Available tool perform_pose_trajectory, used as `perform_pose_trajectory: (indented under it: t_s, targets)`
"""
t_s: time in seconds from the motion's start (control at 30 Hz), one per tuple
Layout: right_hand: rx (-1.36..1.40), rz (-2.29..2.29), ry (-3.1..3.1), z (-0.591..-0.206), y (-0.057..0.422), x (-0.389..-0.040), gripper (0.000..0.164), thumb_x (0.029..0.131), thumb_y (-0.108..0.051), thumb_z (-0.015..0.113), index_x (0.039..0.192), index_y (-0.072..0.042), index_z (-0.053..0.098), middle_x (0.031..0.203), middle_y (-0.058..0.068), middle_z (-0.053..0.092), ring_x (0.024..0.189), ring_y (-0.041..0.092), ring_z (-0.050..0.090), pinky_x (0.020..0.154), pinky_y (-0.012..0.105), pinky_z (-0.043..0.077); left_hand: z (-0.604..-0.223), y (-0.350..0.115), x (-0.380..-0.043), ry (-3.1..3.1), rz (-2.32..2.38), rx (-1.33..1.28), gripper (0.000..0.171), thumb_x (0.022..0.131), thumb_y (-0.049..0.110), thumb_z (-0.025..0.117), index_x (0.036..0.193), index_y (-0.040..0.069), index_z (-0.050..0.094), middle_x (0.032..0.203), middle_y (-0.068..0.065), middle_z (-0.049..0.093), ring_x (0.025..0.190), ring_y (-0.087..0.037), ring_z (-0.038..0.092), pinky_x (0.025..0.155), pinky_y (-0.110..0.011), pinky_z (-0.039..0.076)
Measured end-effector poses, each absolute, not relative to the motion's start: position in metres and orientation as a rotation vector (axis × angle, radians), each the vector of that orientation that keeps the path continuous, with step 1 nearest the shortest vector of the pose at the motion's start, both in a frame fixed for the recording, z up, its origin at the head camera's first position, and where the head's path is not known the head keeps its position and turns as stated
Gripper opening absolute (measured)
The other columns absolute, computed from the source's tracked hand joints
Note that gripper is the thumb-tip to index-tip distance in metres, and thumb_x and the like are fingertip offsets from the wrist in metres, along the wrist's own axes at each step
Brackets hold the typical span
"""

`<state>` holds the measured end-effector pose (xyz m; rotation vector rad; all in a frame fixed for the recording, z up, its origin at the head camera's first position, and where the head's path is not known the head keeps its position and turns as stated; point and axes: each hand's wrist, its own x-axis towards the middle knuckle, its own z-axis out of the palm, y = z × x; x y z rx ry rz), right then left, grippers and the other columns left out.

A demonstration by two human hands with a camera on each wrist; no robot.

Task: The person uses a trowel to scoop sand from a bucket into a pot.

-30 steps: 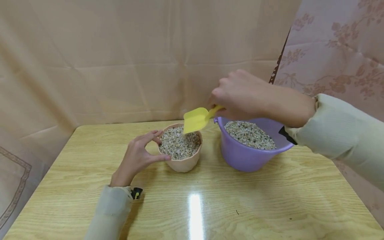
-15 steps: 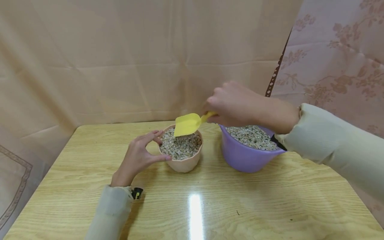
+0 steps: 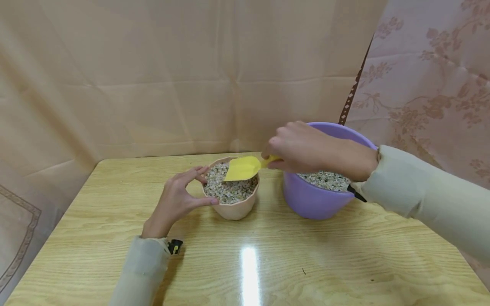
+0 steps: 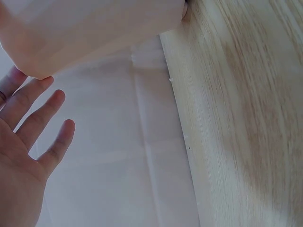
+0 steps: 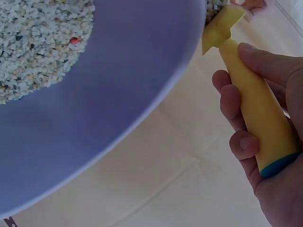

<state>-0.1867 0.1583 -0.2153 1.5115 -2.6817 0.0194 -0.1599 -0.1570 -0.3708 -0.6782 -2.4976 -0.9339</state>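
My left hand [image 3: 178, 197] holds a pale peach flower pot [image 3: 237, 209] by its rim, thumb at the front and fingers at the left back. In the left wrist view, spread fingers [image 4: 35, 120] reach the pot's wall [image 4: 94, 33], some of them clear of it. Gravel [image 3: 229, 192] fills the pot nearly to the rim. My right hand [image 3: 306, 146] grips a yellow toy shovel [image 3: 242, 168], its blade tilted over the gravel and hiding part of it. The right wrist view shows fingers wrapped round the shovel's handle [image 5: 258, 109], which has a blue-green end.
Right of the pot stands a purple bucket [image 3: 311, 202] with more gravel [image 3: 327, 181] in it, partly hidden under my right forearm. Both containers are on a wood-grain table [image 3: 214, 263]. A beige cloth [image 3: 160, 85] hangs close behind the table's back edge.
The shovel has come down and first left over the pot, then slightly back right, its blade now lower over the gravel. The bucket's far rim has come up into view. My left hand stays put.
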Motion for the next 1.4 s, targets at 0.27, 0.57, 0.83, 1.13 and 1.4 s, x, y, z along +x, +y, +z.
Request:
perform_pose_trajectory:
  t_s: [0.27, 0.57, 0.83, 1.13, 1.4]
  targets:
    - [1.577, 0.057, -2.622, -0.224, 0.172, -0.186, 0.031, 0.085, -0.01, 0.074, 0.062, -0.019, 0.056, 0.056, -0.009, 0.05, 0.049, 0.007, 0.044, 0.05, 0.029, 0.04, -0.37, -0.155, -0.16, -2.491, -0.951, -0.683, 0.051, 0.055, 0.038, 0.096, 0.089, 0.013, 0.068, 0.131, -0.006, 0.065, 0.127, -0.031, 0.057, 0.103, -0.057, 0.042]
    - [1.572, 0.06, -2.624, -0.227, 0.175, -0.182, 0.037, 0.083, -0.01, 0.076, 0.059, -0.021, 0.051, 0.056, -0.01, 0.044, 0.053, 0.009, 0.043, 0.052, 0.028, 0.039, -0.371, -0.156, -0.159, -2.491, -0.969, -0.69, 0.05, 0.056, 0.037, 0.096, 0.088, 0.012, 0.068, 0.131, -0.005, 0.065, 0.128, -0.03, 0.056, 0.104, -0.056, 0.042]
    - [1.567, 0.107, -2.592, -0.224, 0.176, -0.18, 0.028, 0.085, -0.012, 0.076, 0.065, -0.021, 0.058, 0.056, -0.011, 0.044, 0.053, 0.008, 0.043, 0.053, 0.031, 0.039, -0.371, -0.155, -0.16, -2.484, -0.971, -0.7, 0.051, 0.056, 0.037, 0.096, 0.09, 0.011, 0.07, 0.131, -0.006, 0.065, 0.128, -0.03, 0.056, 0.104, -0.056, 0.042]
    - [1.572, 0.253, -2.592, -0.233, 0.156, -0.182, 0.01, 0.092, -0.017, 0.072, 0.083, -0.013, 0.071, 0.063, -0.01, 0.055, 0.052, 0.007, 0.047, 0.054, 0.031, 0.044, -0.37, -0.155, -0.159, -2.498, -0.974, -0.68, 0.051, 0.056, 0.039, 0.096, 0.088, 0.012, 0.067, 0.132, -0.005, 0.065, 0.126, -0.03, 0.058, 0.103, -0.054, 0.044]
    - [1.557, 0.234, -2.627, -0.237, 0.15, -0.185, 0.015, 0.093, -0.015, 0.071, 0.078, -0.013, 0.069, 0.06, -0.009, 0.052, 0.051, 0.008, 0.046, 0.053, 0.03, 0.042, -0.37, -0.155, -0.158, -2.497, -0.975, -0.679, 0.05, 0.056, 0.039, 0.096, 0.088, 0.012, 0.067, 0.132, -0.005, 0.065, 0.126, -0.03, 0.057, 0.103, -0.054, 0.044]
